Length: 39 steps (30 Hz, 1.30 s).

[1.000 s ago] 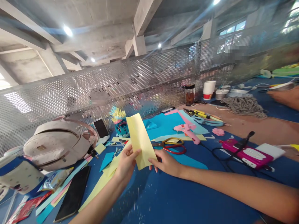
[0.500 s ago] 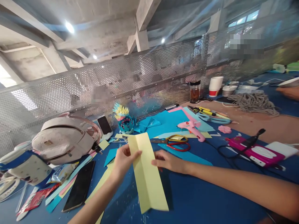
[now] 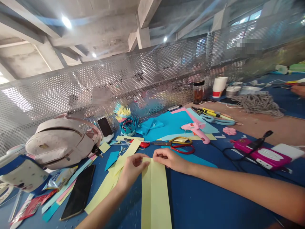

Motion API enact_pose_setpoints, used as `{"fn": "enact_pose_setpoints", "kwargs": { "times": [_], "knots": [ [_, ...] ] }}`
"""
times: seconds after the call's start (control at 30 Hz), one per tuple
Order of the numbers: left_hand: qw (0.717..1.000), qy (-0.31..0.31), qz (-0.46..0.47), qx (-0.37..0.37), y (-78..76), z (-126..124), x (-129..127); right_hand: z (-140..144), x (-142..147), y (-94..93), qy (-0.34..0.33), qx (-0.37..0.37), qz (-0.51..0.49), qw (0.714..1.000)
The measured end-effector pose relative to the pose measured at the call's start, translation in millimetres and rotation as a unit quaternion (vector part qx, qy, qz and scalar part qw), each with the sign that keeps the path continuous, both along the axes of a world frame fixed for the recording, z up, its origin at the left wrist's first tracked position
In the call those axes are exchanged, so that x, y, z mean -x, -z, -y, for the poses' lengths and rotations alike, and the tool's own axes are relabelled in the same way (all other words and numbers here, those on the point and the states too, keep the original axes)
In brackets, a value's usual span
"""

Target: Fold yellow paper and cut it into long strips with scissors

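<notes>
A strip of pale yellow paper [image 3: 157, 194] with a lengthwise crease runs toward me, its near end out of the frame. My left hand [image 3: 134, 165] pinches the far left corner between thumb and fingers. Beside it, my right hand [image 3: 170, 159] grips the far edge on the right, fingers closed. More yellow paper strips [image 3: 101, 194] lie to the left, partly behind my left forearm. Just beyond my hands are scissors [image 3: 172, 143] with yellow and red handles and a red cutter [image 3: 143, 144].
A pink glue gun [image 3: 196, 130] rests on blue paper sheets [image 3: 171, 122]. Behind my hands stands a folded-paper piece [image 3: 128, 125]. A backpack [image 3: 59, 140], a black phone [image 3: 78, 190] and a mug [image 3: 23, 171] are left; a magenta power strip [image 3: 262, 154] is right.
Both hands have shifted to the far edge of the yellow paper and come closer together. The paper has moved nearer to me, uncovering the red cutter and yellow strips behind it.
</notes>
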<state>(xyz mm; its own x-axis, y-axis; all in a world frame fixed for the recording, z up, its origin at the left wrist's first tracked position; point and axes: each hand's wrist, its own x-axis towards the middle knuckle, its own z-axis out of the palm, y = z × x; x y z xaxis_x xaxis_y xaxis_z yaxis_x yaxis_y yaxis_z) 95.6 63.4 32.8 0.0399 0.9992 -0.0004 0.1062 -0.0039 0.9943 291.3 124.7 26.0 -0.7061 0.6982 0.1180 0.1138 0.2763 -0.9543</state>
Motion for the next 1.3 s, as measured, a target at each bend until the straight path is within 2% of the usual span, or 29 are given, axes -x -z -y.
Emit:
{"fn": "enact_pose_setpoints", "kwargs": {
  "times": [0.13, 0.2, 0.33, 0.4, 0.47, 0.53, 0.6, 0.7, 0.77, 0.87, 0.93, 1.0, 1.03, 1.07, 1.1, 1.13, 1.17, 1.2, 1.3],
  "knots": [
    [1.0, -0.016, 0.006, 0.0, 7.6, -4, 0, -3, 1, 4.5, 0.014, -0.029, -0.002, 0.999],
    [0.999, -0.008, 0.032, 0.013, 11.6, -2, -1, -6, 2, 9.8, 0.031, -0.016, -0.016, 0.999],
    [0.993, 0.081, 0.041, 0.074, 13.4, 1, 6, -16, 1, 17.6, 0.072, 0.042, -0.053, 0.995],
    [0.991, 0.111, -0.018, 0.079, 8.7, 0, 16, -20, -1, 17.2, 0.105, 0.018, -0.057, 0.993],
    [0.985, 0.114, -0.12, 0.052, 0.9, -2, 28, -23, -3, 14.5, 0.123, -0.021, -0.051, 0.991],
    [0.969, 0.106, -0.224, 0.007, -7.9, -5, 41, -23, -5, 10.8, 0.104, -0.05, -0.04, 0.993],
    [0.955, 0.1, -0.277, -0.022, -15.3, -7, 50, -21, -5, 6.9, 0.074, -0.078, -0.024, 0.994],
    [0.94, 0.092, -0.324, -0.055, -21.3, -4, 54, -16, -4, 0.2, 0.053, -0.159, 0.035, 0.985],
    [0.928, 0.084, -0.354, -0.075, -23.5, -1, 51, -12, -4, -5.0, 0.045, -0.25, 0.081, 0.964],
    [0.91, 0.071, -0.395, -0.104, -28.5, 6, 45, -7, -2, -13.6, 0.02, -0.398, 0.109, 0.911],
    [0.899, 0.059, -0.416, -0.126, -32.8, 15, 39, -2, -3, -19.0, 0.017, -0.495, 0.109, 0.862],
    [0.86, 0.043, -0.473, -0.187, -34.6, 30, 32, 4, -6, -22.6, 0.032, -0.598, 0.104, 0.794],
    [0.807, 0.033, -0.531, -0.254, -33.2, 40, 28, 9, -9, -23.2, 0.039, -0.644, 0.102, 0.757],
    [0.737, 0.026, -0.588, -0.332, -29.5, 52, 24, 15, -13, -22.6, 0.038, -0.683, 0.102, 0.722],
    [0.668, 0.023, -0.623, -0.406, -23.7, 64, 20, 21, -18, -20.7, 0.028, -0.711, 0.106, 0.695],
    [0.618, 0.015, -0.627, -0.474, -15.7, 77, 16, 29, -23, -17.6, 0.012, -0.727, 0.107, 0.679],
    [0.601, 0.002, -0.63, -0.491, -6.3, 90, 13, 36, -29, -13.4, -0.013, -0.73, 0.112, 0.674],
    [0.598, -0.009, -0.618, -0.51, 4.0, 103, 11, 45, -35, -8.6, -0.038, -0.727, 0.117, 0.676],
    [0.598, 0.002, -0.608, -0.523, 31.5, 134, 10, 67, -49, 5.4, -0.08, -0.691, 0.137, 0.705]
  ]
}}
